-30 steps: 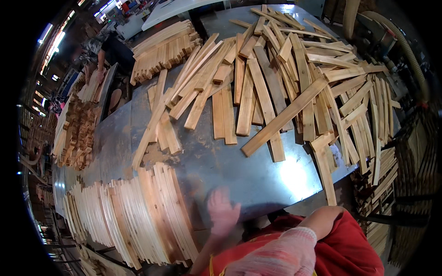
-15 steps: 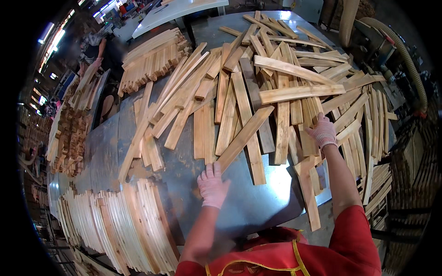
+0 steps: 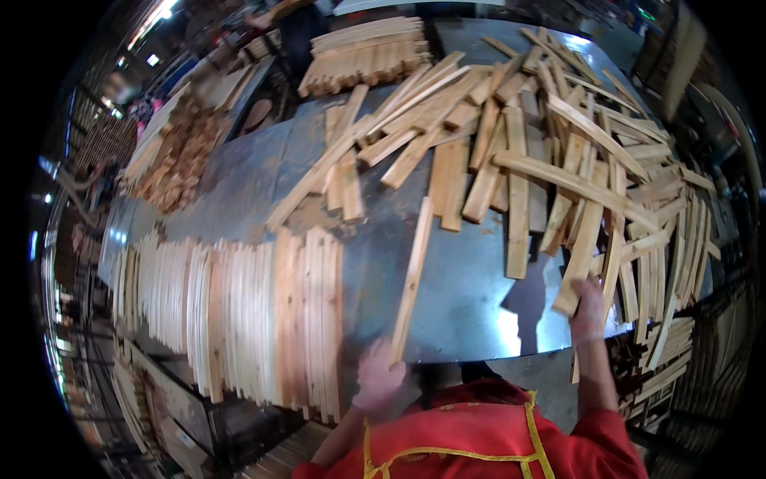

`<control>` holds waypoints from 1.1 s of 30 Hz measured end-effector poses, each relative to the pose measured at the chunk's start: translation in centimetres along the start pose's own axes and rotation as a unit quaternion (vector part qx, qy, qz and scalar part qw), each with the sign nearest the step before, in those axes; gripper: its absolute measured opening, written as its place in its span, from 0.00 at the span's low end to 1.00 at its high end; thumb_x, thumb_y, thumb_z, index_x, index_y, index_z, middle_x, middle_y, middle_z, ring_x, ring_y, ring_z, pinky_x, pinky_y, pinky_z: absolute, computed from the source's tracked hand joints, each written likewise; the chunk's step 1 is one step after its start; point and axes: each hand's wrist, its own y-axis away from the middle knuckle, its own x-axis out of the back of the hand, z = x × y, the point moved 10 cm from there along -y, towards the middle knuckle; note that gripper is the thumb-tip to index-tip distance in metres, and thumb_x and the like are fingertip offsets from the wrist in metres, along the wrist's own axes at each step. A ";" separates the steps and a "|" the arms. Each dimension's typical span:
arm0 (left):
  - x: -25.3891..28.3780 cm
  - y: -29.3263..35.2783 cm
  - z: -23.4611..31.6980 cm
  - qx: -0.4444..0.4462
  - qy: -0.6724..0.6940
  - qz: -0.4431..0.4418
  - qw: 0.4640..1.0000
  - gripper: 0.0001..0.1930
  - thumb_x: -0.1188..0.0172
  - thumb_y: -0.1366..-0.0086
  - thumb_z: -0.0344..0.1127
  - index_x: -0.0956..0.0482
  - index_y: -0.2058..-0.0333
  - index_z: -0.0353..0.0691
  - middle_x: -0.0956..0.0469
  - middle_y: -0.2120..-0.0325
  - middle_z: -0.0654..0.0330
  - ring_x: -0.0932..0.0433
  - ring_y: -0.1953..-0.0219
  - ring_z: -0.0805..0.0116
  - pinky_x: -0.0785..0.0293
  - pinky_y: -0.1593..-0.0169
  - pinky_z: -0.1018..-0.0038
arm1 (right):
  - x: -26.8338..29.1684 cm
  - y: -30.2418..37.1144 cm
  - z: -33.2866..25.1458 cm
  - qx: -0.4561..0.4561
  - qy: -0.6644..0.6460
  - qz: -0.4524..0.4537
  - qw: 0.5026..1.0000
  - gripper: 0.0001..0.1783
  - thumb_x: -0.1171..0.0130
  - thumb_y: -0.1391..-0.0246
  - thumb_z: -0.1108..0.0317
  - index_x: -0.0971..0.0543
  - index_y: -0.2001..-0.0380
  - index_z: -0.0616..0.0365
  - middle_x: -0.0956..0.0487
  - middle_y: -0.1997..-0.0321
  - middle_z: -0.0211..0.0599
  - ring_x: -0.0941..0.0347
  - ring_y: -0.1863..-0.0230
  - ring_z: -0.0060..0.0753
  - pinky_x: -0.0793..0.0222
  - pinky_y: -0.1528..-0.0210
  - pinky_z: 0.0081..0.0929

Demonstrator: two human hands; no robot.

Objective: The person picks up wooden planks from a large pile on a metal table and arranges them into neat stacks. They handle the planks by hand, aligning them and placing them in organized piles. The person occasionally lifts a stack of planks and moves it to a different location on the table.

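Observation:
Pinkish work gloves cover both of my hands. At the near edge of the metal table, my left hand (image 3: 378, 375) is closed around the near end of a wooden slat (image 3: 414, 275), which points away from me with a narrow side showing. My right hand (image 3: 589, 310), slightly blurred, grips the near end of another wooden slat (image 3: 581, 254) at the front of the loose pile. That slat's far part lies under a crossing slat (image 3: 578, 184). Loose slats (image 3: 517, 195) are heaped criss-cross over the table's middle and right.
A row of slats (image 3: 239, 311) stands side by side at the table's left front. Another neat stack (image 3: 367, 56) sits at the back, and a pile of wood pieces (image 3: 179, 148) is at far left. Bare metal tabletop (image 3: 471, 319) shows between my hands.
The left hand has drawn its slat out of the pile toward me and turned it. My right hand has come nearer and now grips a slat. The view has swung left.

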 end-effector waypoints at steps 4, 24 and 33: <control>3.5 4.7 -9.4 0.035 -0.222 0.091 0.970 0.36 0.39 0.38 0.42 0.31 0.33 0.34 0.29 0.36 0.45 0.37 0.28 0.44 0.47 0.24 0.49 | -3.1 8.7 9.4 -0.057 -0.076 -0.095 0.991 0.29 0.37 0.43 0.78 0.27 0.37 0.65 0.18 0.47 0.38 0.20 0.47 0.36 0.21 0.42 0.33; -18.1 -8.1 17.7 -0.221 -0.292 -0.168 0.915 0.46 0.30 0.40 0.53 0.39 0.27 0.42 0.24 0.46 0.51 0.21 0.48 0.47 0.25 0.44 0.55 | -0.8 -5.9 -6.1 0.090 0.590 -0.044 0.801 0.54 0.26 0.56 0.62 0.38 0.25 0.58 0.25 0.34 0.53 0.26 0.35 0.53 0.30 0.32 0.39; -11.4 -0.7 11.9 -0.020 0.124 -0.303 0.945 0.37 0.37 0.37 0.44 0.35 0.31 0.42 0.18 0.50 0.47 0.17 0.46 0.52 0.24 0.41 0.63 | -3.2 3.5 8.9 -0.072 0.311 -0.158 0.935 0.55 0.35 0.42 0.56 0.53 0.21 0.60 0.23 0.38 0.64 0.24 0.37 0.58 0.29 0.35 0.40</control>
